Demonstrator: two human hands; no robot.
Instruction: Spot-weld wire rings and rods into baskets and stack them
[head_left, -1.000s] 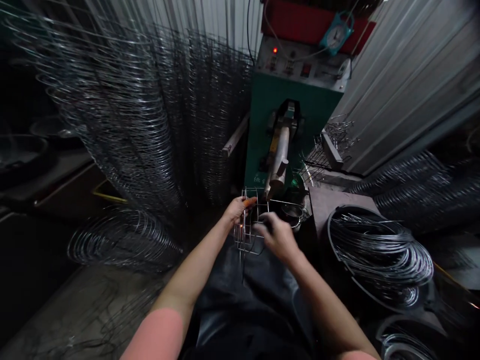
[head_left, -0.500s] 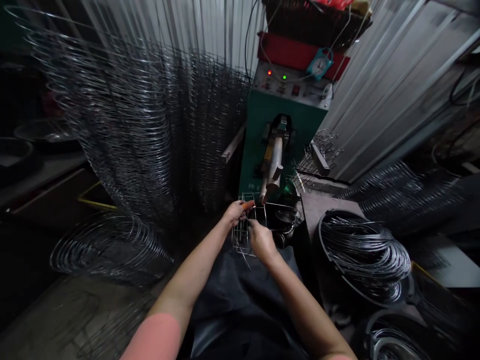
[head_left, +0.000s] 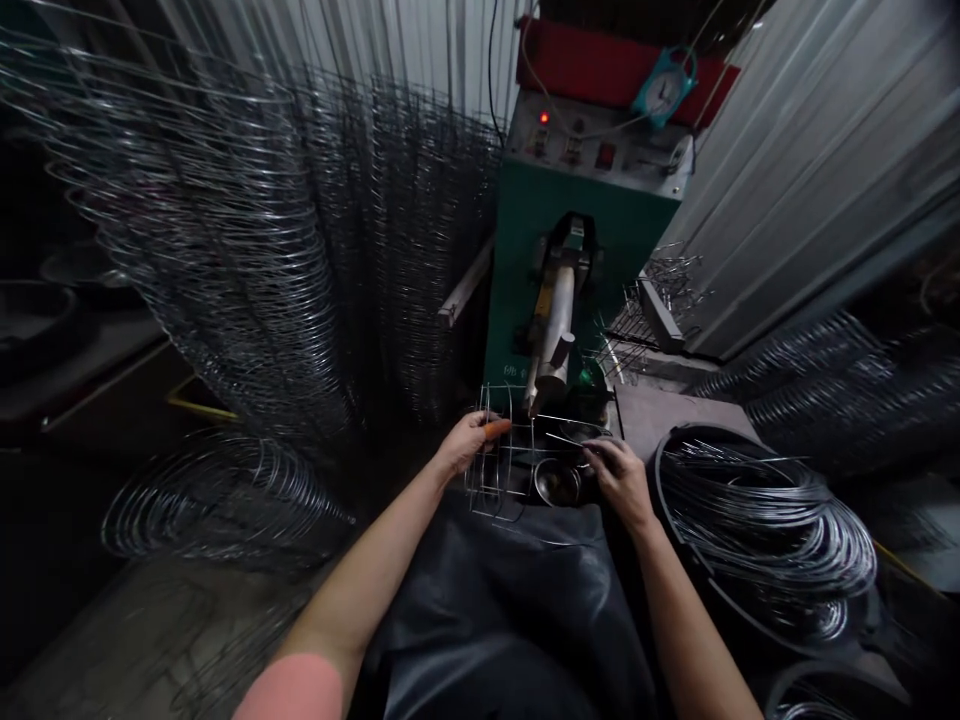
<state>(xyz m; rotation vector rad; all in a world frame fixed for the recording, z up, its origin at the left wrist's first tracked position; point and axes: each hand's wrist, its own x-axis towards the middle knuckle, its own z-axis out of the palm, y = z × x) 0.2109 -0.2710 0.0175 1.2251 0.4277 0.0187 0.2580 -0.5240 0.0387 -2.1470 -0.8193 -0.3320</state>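
My left hand [head_left: 466,442] is closed on the left side of a wire frame [head_left: 501,470], a cage of thin crossing rods. An orange cover [head_left: 496,429] shows at the tip of one of its fingers. The frame's right edge reaches beneath the metal arm [head_left: 555,320] of a green machine [head_left: 517,235] that looks like a spot welder. On the other side, my right hand [head_left: 621,478] pinches a thin wire rod [head_left: 566,440], which points left toward the frame. Whether the rod touches the frame, I cannot tell.
Tall stacks of wire rings [head_left: 262,250] stand on the left, with a loose pile of rings [head_left: 217,500] below them. At my right is a black tub [head_left: 667,520] filled with bent wires [head_left: 787,530]. A blue clock [head_left: 664,90] hangs on the machine's top.
My right hand has moved right, away from the frame, and now has a rod pointing at it. My left hand stays on the frame. The machine's green light has gone dark.
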